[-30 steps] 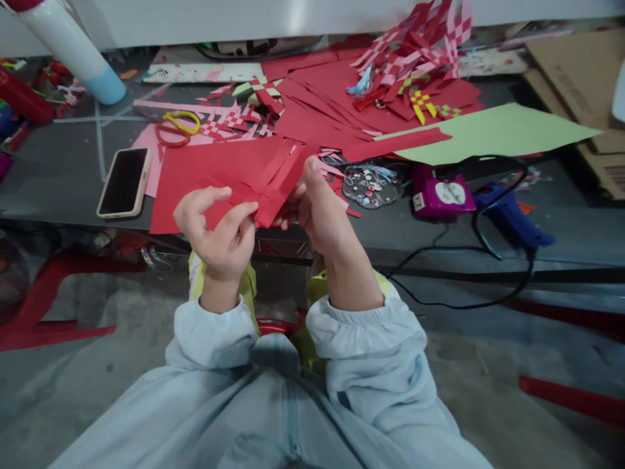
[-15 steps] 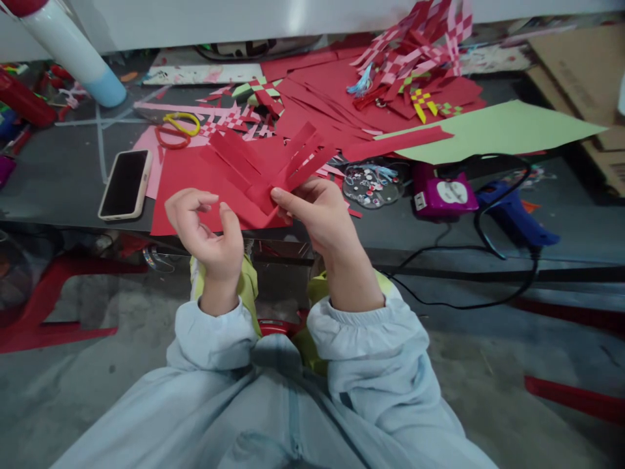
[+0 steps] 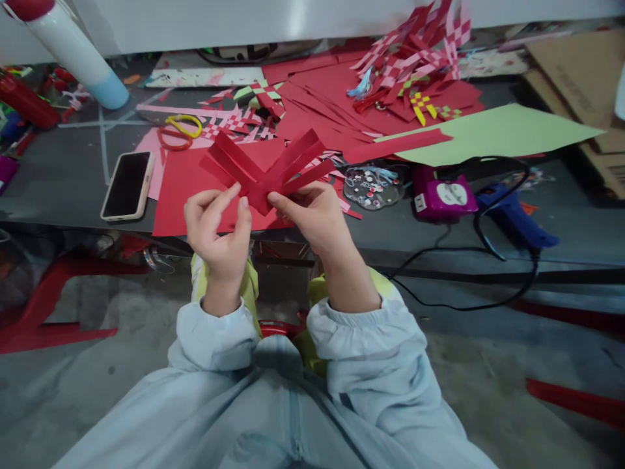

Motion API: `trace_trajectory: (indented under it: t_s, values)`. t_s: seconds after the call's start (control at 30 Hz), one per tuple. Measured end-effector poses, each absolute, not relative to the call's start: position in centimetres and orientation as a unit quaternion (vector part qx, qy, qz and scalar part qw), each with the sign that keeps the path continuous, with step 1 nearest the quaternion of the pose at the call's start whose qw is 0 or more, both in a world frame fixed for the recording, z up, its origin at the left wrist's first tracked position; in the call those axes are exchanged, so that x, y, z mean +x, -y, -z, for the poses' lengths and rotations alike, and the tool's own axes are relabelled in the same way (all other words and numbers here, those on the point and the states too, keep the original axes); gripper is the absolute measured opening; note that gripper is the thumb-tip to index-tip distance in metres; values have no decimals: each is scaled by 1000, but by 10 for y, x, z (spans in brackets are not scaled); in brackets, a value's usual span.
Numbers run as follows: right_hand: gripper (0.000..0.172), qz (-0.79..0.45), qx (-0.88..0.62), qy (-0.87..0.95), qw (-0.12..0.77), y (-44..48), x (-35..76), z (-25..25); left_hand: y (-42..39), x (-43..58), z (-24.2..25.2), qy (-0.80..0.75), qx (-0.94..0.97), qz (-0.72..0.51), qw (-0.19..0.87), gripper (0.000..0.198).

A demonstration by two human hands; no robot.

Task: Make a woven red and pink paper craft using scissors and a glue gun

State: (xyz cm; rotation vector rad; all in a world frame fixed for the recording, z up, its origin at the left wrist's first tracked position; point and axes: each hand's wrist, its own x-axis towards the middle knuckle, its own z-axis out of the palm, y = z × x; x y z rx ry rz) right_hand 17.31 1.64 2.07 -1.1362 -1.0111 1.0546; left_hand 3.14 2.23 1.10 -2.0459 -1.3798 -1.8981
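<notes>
A bundle of red paper strips (image 3: 266, 170), crossed and fanned out like an X, is held up above the near edge of the dark table (image 3: 63, 176). My left hand (image 3: 219, 225) pinches the bundle's lower left part between thumb and fingers. My right hand (image 3: 315, 215) pinches its lower right part, fingers closed on the strips. Under the strips lies a large red sheet (image 3: 185, 189) on the table.
A phone (image 3: 127, 184) lies left of the red sheet. Red and yellow scissor handles (image 3: 178, 130), woven red-pink paper pieces (image 3: 415, 52), a green sheet (image 3: 493, 130), a purple device (image 3: 443, 194), a blue glue gun (image 3: 512, 215) with black cable, and a white-blue roll (image 3: 78, 55) crowd the table.
The strips were lifted off the red sheet and fanned into a cross. My left hand let go for a moment, then closed on the strips again.
</notes>
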Motion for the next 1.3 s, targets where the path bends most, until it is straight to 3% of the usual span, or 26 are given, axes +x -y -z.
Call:
trace_trajectory:
  t_s: [0.33,0.63,0.87,1.3]
  values:
    - [20,-454,-472,450,606,-16,173,-20,-22,33,-14,416,-661,625,-5,12]
    - [28,-467,-473,490,564,-14,174,-24,-29,31,-11,425,-619,655,-84,10]
    - [31,-463,-500,497,538,-15,173,-20,-34,30,-7,429,-575,675,-174,23]
    - [42,-487,-492,498,523,-14,174,-23,-35,31,-8,432,-567,676,-185,35]
